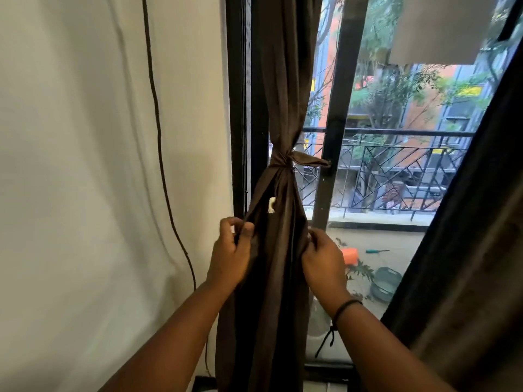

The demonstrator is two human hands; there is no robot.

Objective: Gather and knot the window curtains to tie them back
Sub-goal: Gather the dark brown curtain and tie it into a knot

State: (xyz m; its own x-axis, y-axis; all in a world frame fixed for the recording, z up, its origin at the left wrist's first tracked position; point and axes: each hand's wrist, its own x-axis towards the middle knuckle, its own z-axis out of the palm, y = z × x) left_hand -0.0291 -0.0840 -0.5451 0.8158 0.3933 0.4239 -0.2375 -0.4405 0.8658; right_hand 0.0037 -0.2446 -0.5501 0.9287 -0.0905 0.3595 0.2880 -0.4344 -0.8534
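Note:
A dark brown curtain (283, 80) hangs at the left side of the window, cinched at mid height by a knot (285, 161) with a short tail sticking out to the right. A small white tag (272, 205) shows on the cloth below the knot. My left hand (230, 250) pinches the curtain's left edge below the knot. My right hand (322, 258) grips the right edge at about the same height. A second dark curtain (464, 250) hangs loose along the right of the view.
A white wall (85, 165) with a thin dark cable (161, 154) running down it lies to the left. The black window frame (336, 123) stands behind the curtain. Beyond the glass are a balcony railing (396, 171), a green basket (386, 282) and an orange object (350, 256).

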